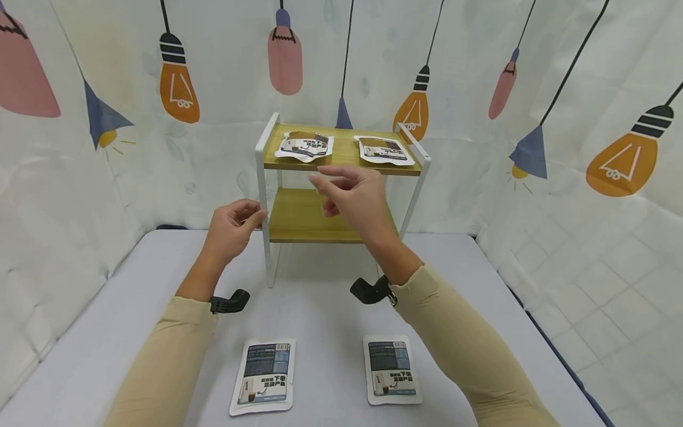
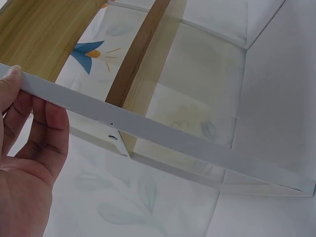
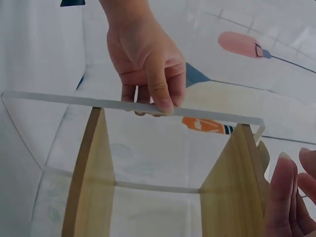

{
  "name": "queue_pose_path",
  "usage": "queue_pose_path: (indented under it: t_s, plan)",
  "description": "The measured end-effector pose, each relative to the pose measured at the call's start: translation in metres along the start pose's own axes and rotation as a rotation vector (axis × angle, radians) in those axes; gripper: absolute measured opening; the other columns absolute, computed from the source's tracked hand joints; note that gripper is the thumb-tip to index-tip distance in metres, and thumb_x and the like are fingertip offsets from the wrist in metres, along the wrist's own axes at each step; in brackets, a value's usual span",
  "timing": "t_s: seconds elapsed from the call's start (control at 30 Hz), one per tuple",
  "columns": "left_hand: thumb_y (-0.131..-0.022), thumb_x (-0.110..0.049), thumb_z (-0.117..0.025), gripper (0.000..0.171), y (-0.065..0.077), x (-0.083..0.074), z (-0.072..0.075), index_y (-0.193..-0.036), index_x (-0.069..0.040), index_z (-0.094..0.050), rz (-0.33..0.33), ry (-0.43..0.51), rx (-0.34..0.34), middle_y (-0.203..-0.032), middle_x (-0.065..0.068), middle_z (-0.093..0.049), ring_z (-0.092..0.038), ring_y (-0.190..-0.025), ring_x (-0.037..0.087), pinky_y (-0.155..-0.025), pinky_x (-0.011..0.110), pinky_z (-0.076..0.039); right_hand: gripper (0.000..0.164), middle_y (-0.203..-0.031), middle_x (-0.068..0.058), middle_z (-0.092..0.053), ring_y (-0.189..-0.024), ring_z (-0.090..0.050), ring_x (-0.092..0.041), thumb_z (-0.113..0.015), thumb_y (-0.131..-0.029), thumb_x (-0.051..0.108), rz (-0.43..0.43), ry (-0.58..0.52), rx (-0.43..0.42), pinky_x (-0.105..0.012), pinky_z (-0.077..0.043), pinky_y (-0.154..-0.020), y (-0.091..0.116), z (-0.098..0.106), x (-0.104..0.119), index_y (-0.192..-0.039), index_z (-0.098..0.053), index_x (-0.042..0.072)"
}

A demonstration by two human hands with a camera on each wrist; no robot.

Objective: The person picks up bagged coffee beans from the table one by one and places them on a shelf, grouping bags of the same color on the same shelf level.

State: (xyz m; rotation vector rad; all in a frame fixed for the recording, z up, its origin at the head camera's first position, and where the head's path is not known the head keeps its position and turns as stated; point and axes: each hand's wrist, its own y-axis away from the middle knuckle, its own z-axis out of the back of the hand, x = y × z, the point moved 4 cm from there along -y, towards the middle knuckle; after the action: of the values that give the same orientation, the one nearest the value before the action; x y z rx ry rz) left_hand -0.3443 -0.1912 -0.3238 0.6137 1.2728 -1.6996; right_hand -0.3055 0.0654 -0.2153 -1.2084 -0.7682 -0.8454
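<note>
A small two-tier rack has white metal side frames and wood-look shelves. My left hand pinches its left front post, with the thumb on one side and fingers behind; the left wrist view shows that grip on the white bar. My right hand hovers before the rack, just below the front edge of the top shelf, its fingers loosely bent and nothing between them. On that shelf lie two flat white-edged pouches, a left pouch and a right pouch.
Two more printed pouches lie on the white table nearer me, a left one and a right one. The lower shelf of the rack carries nothing visible. Behind hangs a curtain printed with lamps.
</note>
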Motion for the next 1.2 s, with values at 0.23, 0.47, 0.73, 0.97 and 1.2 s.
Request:
queue_pose_path:
  t_s: [0.23, 0.47, 0.73, 0.97, 1.2]
  plan:
    - [-0.102, -0.024, -0.065, 0.03, -0.001, 0.004, 0.001, -0.114, 0.003, -0.068, -0.012, -0.005, -0.007, -0.095, -0.008, -0.068, -0.068, -0.086, 0.001, -0.081, 0.012, -0.057, 0.028, -0.089, -0.015, -0.078, -0.061, -0.071, -0.025, -0.083, -0.089, 0.023, 0.013, -0.014, 0.003, -0.037, -0.065, -0.065, 0.024, 0.006, -0.017, -0.113, -0.079, 0.01]
    - [-0.102, -0.025, -0.065, 0.028, -0.001, 0.004, 0.0, -0.112, 0.002, -0.069, -0.02, -0.014, -0.005, -0.096, -0.004, -0.069, -0.069, -0.085, 0.003, -0.081, 0.012, -0.057, 0.026, -0.094, -0.017, -0.077, -0.066, -0.073, -0.023, -0.082, -0.089, 0.018, 0.021, -0.021, 0.001, -0.038, -0.065, -0.068, 0.044, 0.014, -0.036, -0.113, -0.079, 0.01]
    - [-0.102, -0.025, -0.065, 0.029, -0.001, 0.002, 0.0, -0.113, 0.002, -0.069, -0.012, -0.014, -0.005, -0.1, 0.006, -0.071, -0.069, -0.086, 0.003, -0.082, 0.012, -0.057, 0.028, -0.095, -0.011, -0.077, -0.074, -0.074, -0.021, -0.082, -0.088, 0.018, 0.003, 0.025, 0.008, -0.034, -0.065, -0.075, 0.064, 0.023, -0.051, -0.116, -0.078, 0.012]
    - [-0.102, -0.024, -0.065, 0.03, -0.001, 0.002, 0.0, -0.115, 0.003, -0.069, -0.008, -0.014, -0.003, -0.102, 0.008, -0.071, -0.069, -0.085, 0.003, -0.081, 0.012, -0.057, 0.03, -0.101, -0.008, -0.078, -0.085, -0.076, -0.017, -0.082, -0.088, 0.02, -0.01, 0.071, 0.0, -0.029, -0.063, -0.082, 0.081, 0.033, -0.06, -0.117, -0.078, 0.013]
    - [-0.102, -0.024, -0.065, 0.03, -0.002, 0.001, -0.001, -0.114, 0.003, -0.069, -0.008, -0.004, -0.012, -0.098, 0.001, -0.072, -0.069, -0.084, 0.003, -0.081, 0.012, -0.057, 0.03, -0.108, -0.008, -0.077, -0.095, -0.075, -0.016, -0.083, -0.088, 0.017, -0.035, 0.058, 0.002, -0.026, -0.061, -0.087, 0.096, 0.041, -0.071, -0.117, -0.077, 0.012]
